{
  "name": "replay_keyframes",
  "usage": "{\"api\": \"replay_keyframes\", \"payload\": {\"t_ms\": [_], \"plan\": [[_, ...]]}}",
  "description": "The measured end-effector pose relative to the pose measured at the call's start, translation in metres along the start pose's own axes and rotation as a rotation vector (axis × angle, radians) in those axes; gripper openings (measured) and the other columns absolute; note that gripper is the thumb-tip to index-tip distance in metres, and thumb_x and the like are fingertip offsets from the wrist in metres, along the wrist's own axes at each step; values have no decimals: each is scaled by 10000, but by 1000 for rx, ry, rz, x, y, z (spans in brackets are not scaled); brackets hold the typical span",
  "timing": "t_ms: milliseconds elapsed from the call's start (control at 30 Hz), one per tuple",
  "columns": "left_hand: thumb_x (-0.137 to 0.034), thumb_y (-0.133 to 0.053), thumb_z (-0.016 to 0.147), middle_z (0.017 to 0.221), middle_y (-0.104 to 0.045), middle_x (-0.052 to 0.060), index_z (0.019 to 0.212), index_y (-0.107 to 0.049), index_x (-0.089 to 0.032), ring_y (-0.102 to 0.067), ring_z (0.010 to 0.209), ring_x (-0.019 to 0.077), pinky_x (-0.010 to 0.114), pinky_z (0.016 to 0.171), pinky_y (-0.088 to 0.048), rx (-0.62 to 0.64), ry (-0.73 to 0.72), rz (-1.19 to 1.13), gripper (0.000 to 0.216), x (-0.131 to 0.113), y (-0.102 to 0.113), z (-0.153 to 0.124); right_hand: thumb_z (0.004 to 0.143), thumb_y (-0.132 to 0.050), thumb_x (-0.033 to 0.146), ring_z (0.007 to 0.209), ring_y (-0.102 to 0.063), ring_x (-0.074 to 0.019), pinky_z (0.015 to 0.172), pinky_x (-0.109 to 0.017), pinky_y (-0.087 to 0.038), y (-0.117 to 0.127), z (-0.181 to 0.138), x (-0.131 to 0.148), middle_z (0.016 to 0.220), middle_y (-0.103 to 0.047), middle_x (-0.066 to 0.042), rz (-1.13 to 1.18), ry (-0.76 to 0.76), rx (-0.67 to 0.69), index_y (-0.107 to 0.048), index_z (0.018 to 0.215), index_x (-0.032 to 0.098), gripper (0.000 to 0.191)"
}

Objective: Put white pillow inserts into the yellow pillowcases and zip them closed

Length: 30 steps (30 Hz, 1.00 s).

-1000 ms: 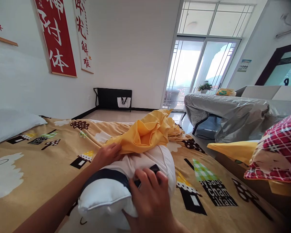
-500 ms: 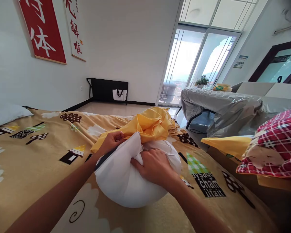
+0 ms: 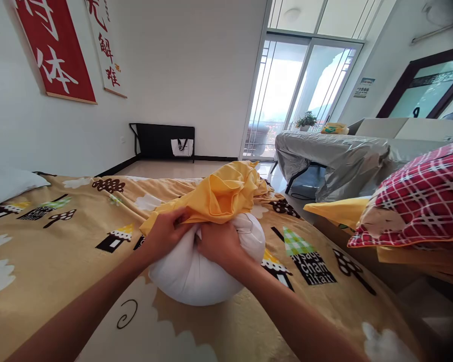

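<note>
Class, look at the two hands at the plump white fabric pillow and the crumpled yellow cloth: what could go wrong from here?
1. The plump white pillow is deeply creased at the right hand; it might spring outward if that hand eases.
2. The crumpled yellow cloth, its edge at the left hand, lies in loose folds, so it could bunch up.
3. The ends of the right hand's fingers are out of sight, so a weak grip might go unnoticed.

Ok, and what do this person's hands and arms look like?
The left hand and right hand are bare, without gloves. No sleeve, watch or bracelet shows on the left forearm or right forearm. Part of each hand is hidden, so rings can't be ruled out.
</note>
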State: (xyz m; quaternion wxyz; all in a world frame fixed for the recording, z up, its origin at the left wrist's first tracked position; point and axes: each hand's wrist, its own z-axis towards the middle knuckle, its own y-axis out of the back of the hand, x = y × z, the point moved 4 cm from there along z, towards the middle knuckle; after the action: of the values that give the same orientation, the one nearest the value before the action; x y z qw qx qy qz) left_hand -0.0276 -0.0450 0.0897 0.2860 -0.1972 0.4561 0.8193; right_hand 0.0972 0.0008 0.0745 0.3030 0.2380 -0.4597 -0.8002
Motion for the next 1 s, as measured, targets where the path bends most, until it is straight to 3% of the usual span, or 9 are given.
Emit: {"api": "replay_keyframes", "payload": {"t_ms": [100,200,333,433,633,733,833,900,1000], "plan": [[-282,-502,836,661,-555,-12,689,-482,-188,-488,611,137,254,568,-333,-25,-41,198,175,-3,2,-6,870,-506,270,640,-660,-213,583,-299,-423,9,-7,-4,695,-714,-102,-1,-39,35,-725,743,165,274],[-290,-481,851,757,-619,20,749,-508,-196,-555,693,178,274,612,-364,-36,-53,303,141,-8,-1,-7,910,-448,264,635,-655,-220,616,-317,-418,11,-17,-10,680,-704,-114,-56,-74,-19,-713,728,156,339],[-330,-443,875,776,-616,28,783,-508,-194,-566,711,183,287,645,-414,7,-76,211,176,-8,-3,-5,935,-425,309,690,-654,-214,681,-319,-403,14,-27,-21,713,-705,-112,-80,-111,-127,-694,733,153,370],[-305,-409,872,857,-629,54,862,-556,-178,-587,818,196,325,763,-464,27,-100,115,195,-2,7,-11,940,-422,341,708,-652,-208,697,-315,-386,18,-32,-35,731,-707,-102,-90,-173,-150,-690,746,163,376],[-378,-556,824,1258,-586,91,1203,-573,-198,-537,1164,233,349,984,-437,261,-78,-48,420,7,15,-24,943,-420,370,691,-636,-194,683,-305,-352,19,-45,-61,731,-709,-93,-119,-258,-126,-692,753,163,391],[-290,-573,769,1192,-615,91,1185,-592,-184,-549,1135,244,359,982,-439,246,-64,47,429,-3,5,-14,936,-430,367,689,-621,-192,702,-311,-347,18,-50,-66,722,-701,-89,-121,-258,-168,-690,743,161,384],[-189,-568,687,1061,-632,106,1046,-633,-164,-557,1054,273,401,913,-455,279,-44,287,366,-16,-12,1,920,-458,334,741,-599,-213,729,-328,-355,22,-58,-67,736,-682,-92,-146,-248,-312,-677,731,156,339],[-147,-550,659,1010,-627,119,944,-626,-160,-549,1018,294,432,862,-451,312,-36,465,296,-23,-23,9,911,-470,282,812,-588,-230,761,-345,-368,28,-67,-61,831,-685,-110,-151,-195,-509,-680,804,146,272],[-125,-523,650,995,-629,133,891,-598,-151,-547,990,312,463,823,-431,281,-61,589,254,-30,-38,14,897,-479,194,946,-592,-231,848,-367,-371,29,-87,-35,1014,-691,-115,-84,17,-715,-670,993,147,219]]}}
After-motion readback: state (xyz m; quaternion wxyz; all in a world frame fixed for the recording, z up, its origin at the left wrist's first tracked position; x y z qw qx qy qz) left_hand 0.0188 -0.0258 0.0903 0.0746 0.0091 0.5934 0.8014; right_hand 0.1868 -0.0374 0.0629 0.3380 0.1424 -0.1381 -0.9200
